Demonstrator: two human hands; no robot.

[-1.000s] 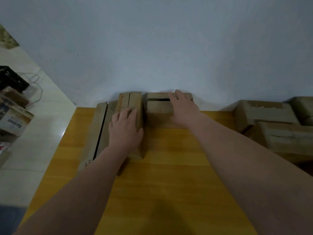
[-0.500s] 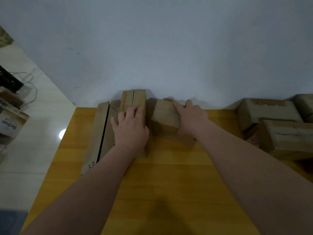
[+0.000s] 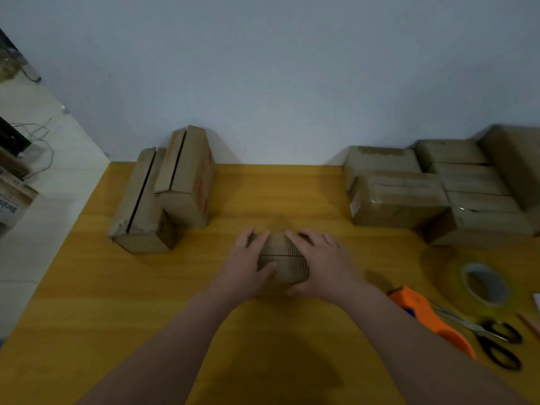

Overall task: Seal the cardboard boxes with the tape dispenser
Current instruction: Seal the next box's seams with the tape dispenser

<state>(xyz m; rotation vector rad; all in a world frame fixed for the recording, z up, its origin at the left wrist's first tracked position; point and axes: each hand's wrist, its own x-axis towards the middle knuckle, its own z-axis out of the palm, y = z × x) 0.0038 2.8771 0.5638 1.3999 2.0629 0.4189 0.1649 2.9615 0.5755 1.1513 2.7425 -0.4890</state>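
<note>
A small cardboard box (image 3: 282, 260) sits in the middle of the yellow table (image 3: 263, 331), its top flaps meeting in a dark seam. My left hand (image 3: 248, 263) holds its left side, fingers over the top and thumb on the near face. My right hand (image 3: 320, 260) holds its right side the same way. An orange tape dispenser (image 3: 429, 320) lies on the table to the right, partly behind my right forearm. Two unsealed boxes (image 3: 163, 191) with open seams stand at the back left.
A stack of several taped boxes (image 3: 432, 185) fills the back right corner. A roll of clear tape (image 3: 482, 283) and black-handled scissors (image 3: 493, 337) lie near the right edge. A grey wall runs behind the table. Floor and clutter show at the left.
Both hands have drawn the small box from the back wall toward me to the table's middle. My left hand left the tall box and now holds the small one. The view has tilted down.
</note>
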